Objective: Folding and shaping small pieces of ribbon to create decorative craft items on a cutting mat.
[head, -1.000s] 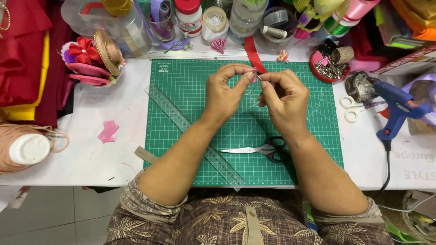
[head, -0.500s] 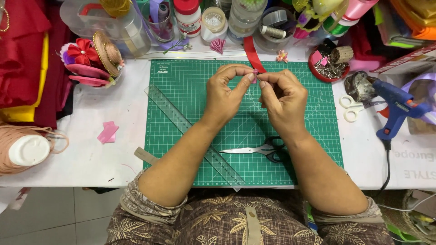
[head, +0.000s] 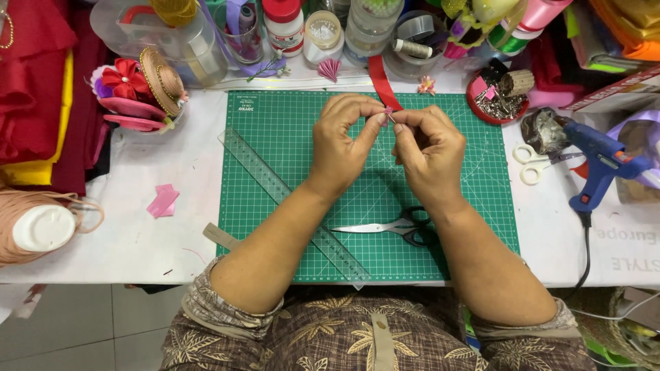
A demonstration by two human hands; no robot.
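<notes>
My left hand [head: 342, 139] and my right hand [head: 430, 150] meet above the green cutting mat [head: 275, 137]. Between their fingertips they pinch a tiny pink piece [head: 388, 110]; a thin pin-like sliver shows at my right fingers, too small to be sure of. A red ribbon strip [head: 380, 81] lies just beyond the fingers at the mat's far edge. Black-handled scissors [head: 399, 225] lie on the mat under my right wrist. A clear ruler [head: 275, 184] lies diagonally under my left forearm.
A blue glue gun [head: 597, 163] and white scissors [head: 531, 163] lie at the right. Jars, spools and bottles line the back edge. A red tin of pins [head: 496, 102] sits back right. Pink ribbon scraps [head: 163, 200], a peach cord spool [head: 34, 227] and fabric flowers [head: 130, 86] are left.
</notes>
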